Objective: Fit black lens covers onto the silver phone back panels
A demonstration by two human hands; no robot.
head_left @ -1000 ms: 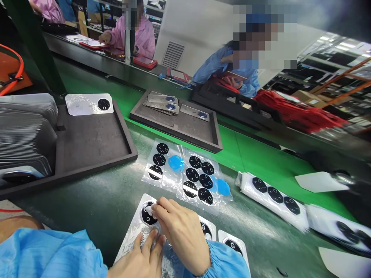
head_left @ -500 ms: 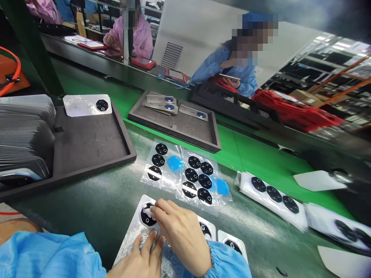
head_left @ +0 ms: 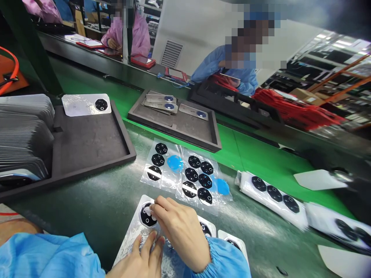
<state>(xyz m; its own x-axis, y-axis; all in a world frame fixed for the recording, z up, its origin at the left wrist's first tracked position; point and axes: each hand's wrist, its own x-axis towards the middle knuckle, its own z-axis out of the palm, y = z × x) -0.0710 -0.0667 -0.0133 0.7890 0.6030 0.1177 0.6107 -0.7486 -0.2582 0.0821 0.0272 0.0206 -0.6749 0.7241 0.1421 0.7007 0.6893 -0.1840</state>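
Head view: my right fingers point(head_left: 158, 210) pinch a wad point(head_left: 147, 211). Rubbing could skid the panel point(head_left: 130, 234) beneath my spread left fingers point(head_left: 147, 244).

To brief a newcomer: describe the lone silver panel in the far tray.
Beyond the clear plastic sheets bearing black discs sits a shallow grey rectangular tray. At its right lies a thin silver panel with a blue disc near one end. It lies alone; the other silver panels there overlap.
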